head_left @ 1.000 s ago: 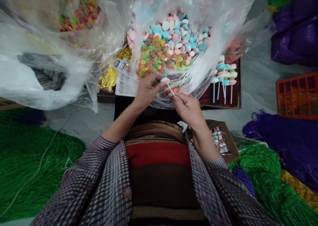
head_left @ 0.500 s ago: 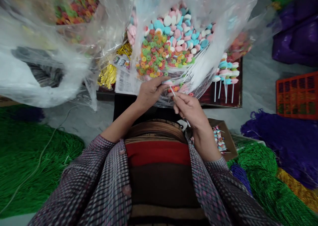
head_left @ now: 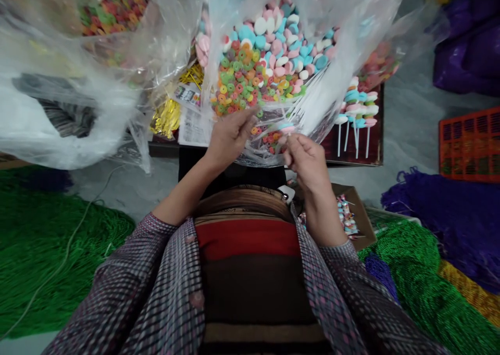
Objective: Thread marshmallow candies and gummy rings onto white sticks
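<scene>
Far left of frame: green bead strands (head_left: 47, 251) heaped on the floor, white cord running across them. Upper left: clear plastic bag (head_left: 97, 58) w/ mixed ring candy showing near the top, gold twist ties (head_left: 170, 116) just right of it at the bag's lower edge. Centre top: open candy bag (head_left: 273, 58), ring gummies front-left, pink/blue/white marshmallow discs behind. Left hand (head_left: 228, 136) is at the bag's near lip, fingers extended fwd, tips touching the ring gummies; can't tell if it has one pinched yet. Right hand (head_left: 307, 160) just beside it, thumb + forefinger closed on a thin white stick (head_left: 284, 142) w/ a pink/blue disc (head_left: 288, 128) already at its far end, over the bag's front edge. Step, as I read it: mid-skewer, one piece on, left hand picking the next. Next move prob needs the left to lift a single candy clear and line its centre up w/ the stick's free end, right holding steady. Right of centre: finished candy skewers (head_left: 357, 115) lying side by side on a dark tray (head_left: 377, 136). Lower right: cardboard box (head_left: 361, 222) w/ wrapped skewers; further right purple bead strands (head_left: 449, 225) and an orange crate (head_left: 471, 144).
</scene>
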Tool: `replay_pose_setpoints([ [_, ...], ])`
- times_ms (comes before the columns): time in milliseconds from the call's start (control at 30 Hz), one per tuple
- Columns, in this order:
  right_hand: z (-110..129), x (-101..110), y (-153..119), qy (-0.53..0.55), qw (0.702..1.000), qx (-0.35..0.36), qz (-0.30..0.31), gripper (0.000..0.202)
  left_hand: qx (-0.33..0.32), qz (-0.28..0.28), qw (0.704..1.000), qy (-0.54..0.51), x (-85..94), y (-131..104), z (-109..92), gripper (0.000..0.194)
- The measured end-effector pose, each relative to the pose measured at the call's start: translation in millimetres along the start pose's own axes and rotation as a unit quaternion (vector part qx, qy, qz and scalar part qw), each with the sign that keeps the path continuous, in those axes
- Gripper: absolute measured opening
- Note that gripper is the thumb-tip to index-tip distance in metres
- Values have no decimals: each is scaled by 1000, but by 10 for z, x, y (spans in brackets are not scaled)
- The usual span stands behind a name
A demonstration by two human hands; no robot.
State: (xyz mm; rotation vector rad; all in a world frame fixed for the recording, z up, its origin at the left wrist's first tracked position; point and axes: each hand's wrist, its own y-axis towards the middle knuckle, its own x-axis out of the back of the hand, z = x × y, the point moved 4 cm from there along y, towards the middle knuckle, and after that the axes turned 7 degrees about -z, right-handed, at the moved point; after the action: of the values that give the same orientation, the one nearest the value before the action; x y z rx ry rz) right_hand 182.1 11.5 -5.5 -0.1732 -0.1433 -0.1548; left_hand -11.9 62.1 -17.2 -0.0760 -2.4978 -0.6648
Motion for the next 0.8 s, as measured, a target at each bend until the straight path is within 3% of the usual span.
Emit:
replay_pose_setpoints([
  [67, -13, 87, 20, 23, 999, -14, -23, 51, 2, 11, 998, 61, 13, 66, 125, 45],
  [200, 11, 79, 36, 31, 999, 1, -22, 51, -13, 68, 987, 147, -136, 112, 227, 42],
  [300, 17, 20, 37, 23, 1000, 13, -13, 52, -8, 106, 977, 185, -206, 85, 201, 40],
  [433, -7, 45, 36, 32, 999, 14, -22, 50, 1, 127, 971, 205, -145, 68, 174, 41],
  [800, -10, 58, -13, 42, 998, 11, -44, 47, 36, 176, 955, 238, -213, 254, -19, 33],
])
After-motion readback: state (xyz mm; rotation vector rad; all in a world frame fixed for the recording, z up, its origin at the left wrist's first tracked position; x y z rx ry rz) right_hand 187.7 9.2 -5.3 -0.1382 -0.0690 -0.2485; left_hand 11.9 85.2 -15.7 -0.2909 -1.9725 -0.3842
